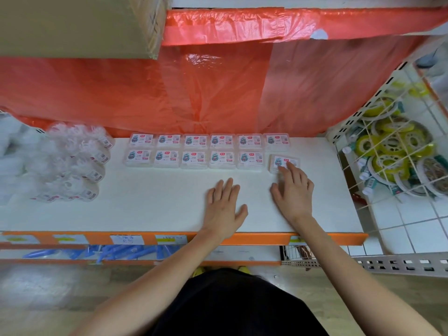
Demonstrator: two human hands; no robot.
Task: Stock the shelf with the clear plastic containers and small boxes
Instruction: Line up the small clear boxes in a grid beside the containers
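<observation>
Two rows of small clear plastic boxes [195,151] with printed labels lie at the back of the white shelf [150,204]. The last box [284,163] at the right end of the front row sits slightly askew. My right hand [293,190] reaches to it, its straight fingertips touching the box's near right corner. My left hand [224,207] lies flat on the shelf, palm down, fingers spread, holding nothing. Clear plastic containers [80,161] with white contents are heaped at the left of the shelf.
An orange plastic sheet [218,81] hangs behind the shelf, and a cardboard box [72,23] sits above left. A wire basket [397,151] of yellow-green rolls stands to the right. Price tags line the orange shelf edge [169,238]; blue items lie on the shelf below.
</observation>
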